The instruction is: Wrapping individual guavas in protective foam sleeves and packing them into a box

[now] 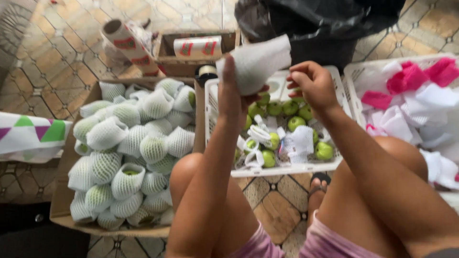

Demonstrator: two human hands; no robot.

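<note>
A white foam net sleeve [256, 64] is pinched in the left hand [234, 91], raised above the white crate [287, 168] of green fruit [324, 151]. Holding the sleeve's mouth wide would probably ease wrapping. The right hand [313, 86] hovers alongside, fingers curled; whether they grasp anything I cannot tell.

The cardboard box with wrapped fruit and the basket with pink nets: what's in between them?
In the head view, a white crate of bare green fruit sits between the cardboard box and the basket.
</note>
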